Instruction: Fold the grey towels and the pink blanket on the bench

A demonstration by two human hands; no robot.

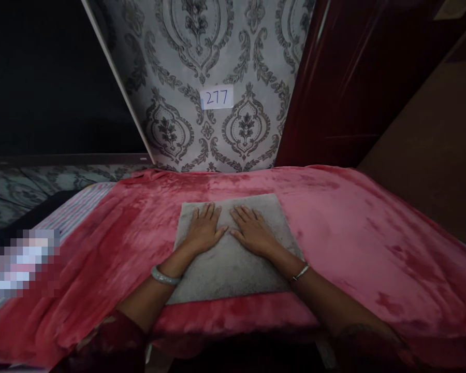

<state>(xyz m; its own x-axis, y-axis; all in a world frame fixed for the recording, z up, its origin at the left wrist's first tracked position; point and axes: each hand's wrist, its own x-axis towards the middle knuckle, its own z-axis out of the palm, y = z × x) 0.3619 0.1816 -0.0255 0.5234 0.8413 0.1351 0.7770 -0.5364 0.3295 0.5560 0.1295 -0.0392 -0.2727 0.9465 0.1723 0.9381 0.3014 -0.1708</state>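
A grey plush cloth (229,274), roughly square, lies flat on a pink-red fleece blanket (341,233). On its left half rests my left hand (205,228), palm down with the fingers stretched out. My right hand (253,228) lies the same way on the right half, fingers spread toward the far edge. The two thumbs point at each other with a small gap between them. Neither hand grips anything. A pale bangle (165,275) circles my left wrist, and a thin silver bracelet (301,271) sits on the right one.
Behind the blanket stands a patterned wall (252,62) bearing a white label (216,97) that reads 277. A large dark screen (54,83) is at the left, a dark red glossy panel (341,77) at the right. Striped fabric (79,207) shows at the left edge.
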